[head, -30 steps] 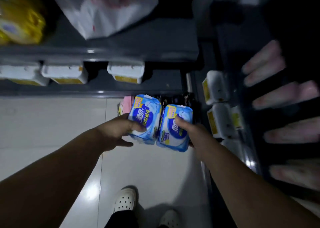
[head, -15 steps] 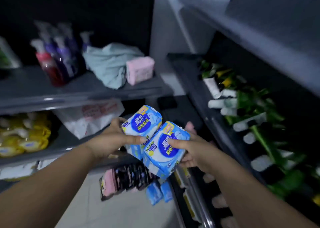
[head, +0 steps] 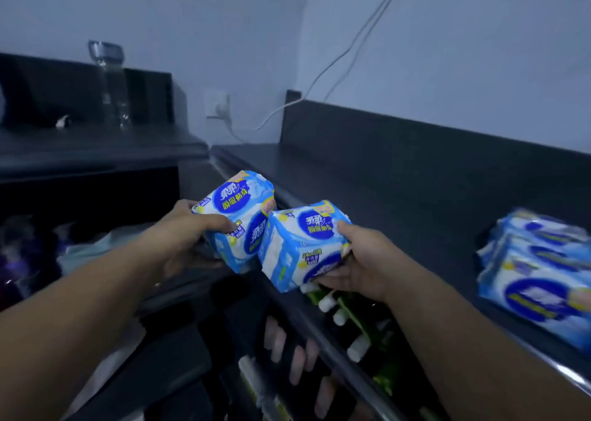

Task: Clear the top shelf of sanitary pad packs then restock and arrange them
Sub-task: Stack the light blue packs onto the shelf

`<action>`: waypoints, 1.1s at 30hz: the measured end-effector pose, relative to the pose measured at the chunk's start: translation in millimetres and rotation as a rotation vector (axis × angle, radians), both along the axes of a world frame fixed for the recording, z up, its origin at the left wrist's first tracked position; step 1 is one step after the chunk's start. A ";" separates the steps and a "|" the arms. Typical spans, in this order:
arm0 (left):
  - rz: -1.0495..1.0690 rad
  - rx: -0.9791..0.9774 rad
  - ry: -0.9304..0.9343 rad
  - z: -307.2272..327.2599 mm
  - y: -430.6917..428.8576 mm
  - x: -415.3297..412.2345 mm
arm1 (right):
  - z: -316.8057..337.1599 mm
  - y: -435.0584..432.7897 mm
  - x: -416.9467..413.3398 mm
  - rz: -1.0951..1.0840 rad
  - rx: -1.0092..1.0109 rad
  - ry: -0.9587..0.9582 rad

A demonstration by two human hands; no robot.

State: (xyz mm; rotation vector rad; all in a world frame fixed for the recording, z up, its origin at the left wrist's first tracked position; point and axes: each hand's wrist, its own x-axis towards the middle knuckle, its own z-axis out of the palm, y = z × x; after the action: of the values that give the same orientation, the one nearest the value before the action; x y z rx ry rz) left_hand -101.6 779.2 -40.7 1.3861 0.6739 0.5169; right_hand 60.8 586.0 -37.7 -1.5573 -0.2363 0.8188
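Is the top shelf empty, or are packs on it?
Not empty: blue packs lie stacked at the right of the top shelf; elsewhere bare.

Dimly lit room, pale wall (head: 447, 53) crossed by a white cable (head: 361, 33), socket (head: 217, 104) set far, dark shelf units (head: 96, 152) ranged left and right

Left pack (head: 238, 219): glossy plastic film, crinkled, catching light.
Right pack (head: 303, 244): same shiny wrap, creased at the corners.
Stack (head: 537, 276): slick plastic film too.
Shelf (head: 399, 177): dark, matt, smooth.
Shelf edge (head: 566, 372): bright glossy strip, metal by the look.
Bottle (head: 112, 85): clear plastic, ribbed.
Wall (head: 447, 53): flat, matt paint.
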 end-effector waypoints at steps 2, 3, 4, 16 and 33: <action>-0.054 0.044 -0.004 23.7 -9.5 9.1 | 26.8 -20.2 6.8 -0.056 0.028 -0.039; -0.076 0.059 -0.012 34.2 -16.5 14.7 | 38.8 -32.1 10.4 -0.077 0.038 -0.064; -0.098 0.073 -0.033 43.5 -23.9 20.5 | 50.2 -44.1 13.6 -0.097 0.044 -0.087; -0.356 0.268 -0.209 130.6 -146.5 103.3 | 143.8 -204.5 55.7 -0.418 0.168 -0.284; -0.680 0.360 -0.159 141.5 -258.1 268.0 | 142.3 -329.1 108.9 -0.908 0.300 -0.231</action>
State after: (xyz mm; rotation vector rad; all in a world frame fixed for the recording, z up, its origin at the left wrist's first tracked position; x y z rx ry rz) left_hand 166.4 521.0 100.8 1.7767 -0.0477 0.1976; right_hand 169.7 256.9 104.6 -1.2734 0.1802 -0.1077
